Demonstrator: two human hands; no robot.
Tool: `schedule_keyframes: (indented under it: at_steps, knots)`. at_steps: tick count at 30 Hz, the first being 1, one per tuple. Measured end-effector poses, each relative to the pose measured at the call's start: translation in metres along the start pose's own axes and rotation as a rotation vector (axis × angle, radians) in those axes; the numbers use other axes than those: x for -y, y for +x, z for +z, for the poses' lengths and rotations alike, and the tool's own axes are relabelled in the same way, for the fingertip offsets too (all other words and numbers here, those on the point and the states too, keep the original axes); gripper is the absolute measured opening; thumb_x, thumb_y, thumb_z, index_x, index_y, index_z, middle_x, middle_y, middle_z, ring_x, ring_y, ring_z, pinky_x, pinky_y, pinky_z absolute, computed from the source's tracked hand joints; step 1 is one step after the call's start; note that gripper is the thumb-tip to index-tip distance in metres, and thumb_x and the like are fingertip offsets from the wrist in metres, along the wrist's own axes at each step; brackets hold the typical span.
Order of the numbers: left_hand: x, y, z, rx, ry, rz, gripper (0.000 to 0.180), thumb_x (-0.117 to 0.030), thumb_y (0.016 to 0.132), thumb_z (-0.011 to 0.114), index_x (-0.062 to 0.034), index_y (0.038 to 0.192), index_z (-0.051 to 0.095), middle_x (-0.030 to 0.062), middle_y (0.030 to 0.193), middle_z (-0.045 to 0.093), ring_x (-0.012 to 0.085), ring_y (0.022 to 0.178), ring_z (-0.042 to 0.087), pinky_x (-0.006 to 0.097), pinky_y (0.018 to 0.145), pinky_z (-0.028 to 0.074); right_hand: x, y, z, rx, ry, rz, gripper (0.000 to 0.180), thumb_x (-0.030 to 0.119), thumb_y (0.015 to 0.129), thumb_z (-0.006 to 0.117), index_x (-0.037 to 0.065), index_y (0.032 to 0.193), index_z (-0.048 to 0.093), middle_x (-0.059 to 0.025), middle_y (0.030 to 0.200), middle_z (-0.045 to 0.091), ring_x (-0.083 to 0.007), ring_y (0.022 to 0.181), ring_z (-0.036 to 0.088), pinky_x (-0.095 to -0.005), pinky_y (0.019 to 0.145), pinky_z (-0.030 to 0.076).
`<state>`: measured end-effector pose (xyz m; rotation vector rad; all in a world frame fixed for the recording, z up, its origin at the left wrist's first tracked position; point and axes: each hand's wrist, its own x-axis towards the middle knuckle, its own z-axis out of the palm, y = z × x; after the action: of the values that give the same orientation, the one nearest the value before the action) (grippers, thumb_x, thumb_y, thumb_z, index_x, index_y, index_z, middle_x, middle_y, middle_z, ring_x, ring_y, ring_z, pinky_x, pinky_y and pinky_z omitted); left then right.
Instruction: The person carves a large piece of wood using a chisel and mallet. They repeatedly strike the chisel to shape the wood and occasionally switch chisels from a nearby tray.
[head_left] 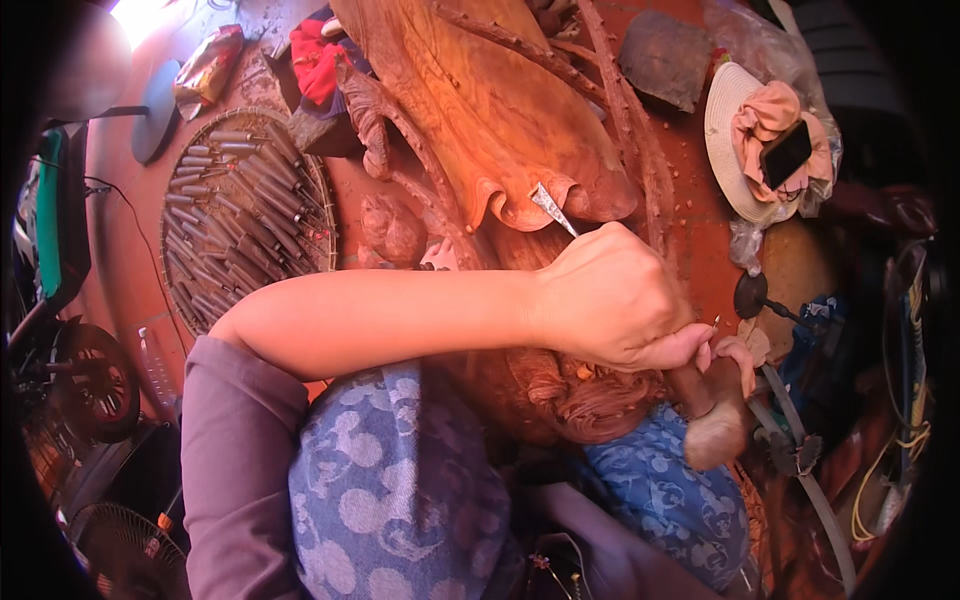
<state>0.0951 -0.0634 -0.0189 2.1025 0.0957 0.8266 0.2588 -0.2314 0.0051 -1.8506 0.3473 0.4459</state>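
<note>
My left arm reaches across in front of me, and my left hand (620,300) is closed in a fist around a wood chisel (549,205). The chisel's silver blade lies at the curled edge of a large orange-brown wood carving (470,100). Its brown handle shows below the fist. My right hand (737,358), partly hidden behind the left, has its fingers wrapped round what looks like a wooden mallet (714,440). The mallet's pale worn end sits beside the butt of the chisel handle; whether they touch I cannot tell.
A round woven tray (328,185) full of chisels lies at the left. A straw hat (722,130) bears a peach cloth and a phone (786,155) at the right. A dark block (665,60) lies beyond the carving. A fan (125,550) stands at the lower left, near a wheel (95,380).
</note>
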Motion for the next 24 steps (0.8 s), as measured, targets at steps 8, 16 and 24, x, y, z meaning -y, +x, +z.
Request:
schedule_keyframes:
  at_steps: [8,16,24]
  knots:
    - [0.005,0.0,-0.004,-0.001,0.052,-0.015,0.038,-0.031,0.092,0.063,-0.0103,0.061,0.055,0.0057,0.055,0.049,0.0274,0.05,0.057,0.039,0.043,0.043,-0.03,0.074,-0.019,0.622,-0.579,-1.442,0.029,-0.015,0.078,0.066,0.004,0.089,0.046,-0.0066,0.077,0.048,-0.0211,0.067,0.048,-0.0353,0.066,0.044]
    - [0.008,0.0,-0.006,-0.017,0.086,-0.03,0.038,-0.031,0.092,0.063,-0.0102,0.061,0.057,0.0055,0.056,0.051,0.0277,0.052,0.058,0.04,0.044,0.044,-0.026,0.076,-0.01,0.831,-0.347,-1.354,0.032,-0.016,0.074,0.066,0.003,0.088,0.045,-0.0084,0.074,0.048,-0.0218,0.065,0.047,-0.0375,0.063,0.044]
    - [0.01,0.005,-0.013,-0.055,0.189,-0.015,0.036,-0.033,0.092,0.063,-0.011,0.063,0.062,0.0019,0.055,0.053,0.0218,0.052,0.06,0.037,0.043,0.045,-0.038,0.086,-0.011,0.851,-0.225,-1.3,0.03,-0.014,0.069,0.068,0.003,0.081,0.046,-0.0098,0.073,0.05,-0.023,0.062,0.048,-0.0354,0.061,0.043]
